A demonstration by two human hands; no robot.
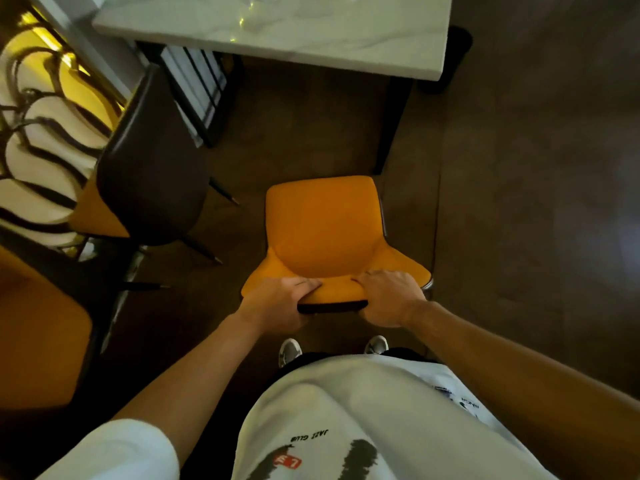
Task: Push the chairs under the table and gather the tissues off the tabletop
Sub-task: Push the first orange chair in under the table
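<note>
An orange chair [323, 226] stands on the floor in front of me, its seat facing the white marble table [311, 36] beyond it. My left hand [277, 301] grips the left part of the backrest top, fingers curled over the edge. My right hand [389, 294] grips the right part of the same backrest. The chair's front edge is near the table's dark leg [391, 126], and the seat is not under the tabletop. No tissues are visible on the strip of tabletop in view.
A second chair [152, 174] with a dark back and orange seat stands to the left, turned away. Another orange chair [38, 334] is at the far left edge. A patterned gold and white partition [41, 133] lines the left. Brown floor lies to the right.
</note>
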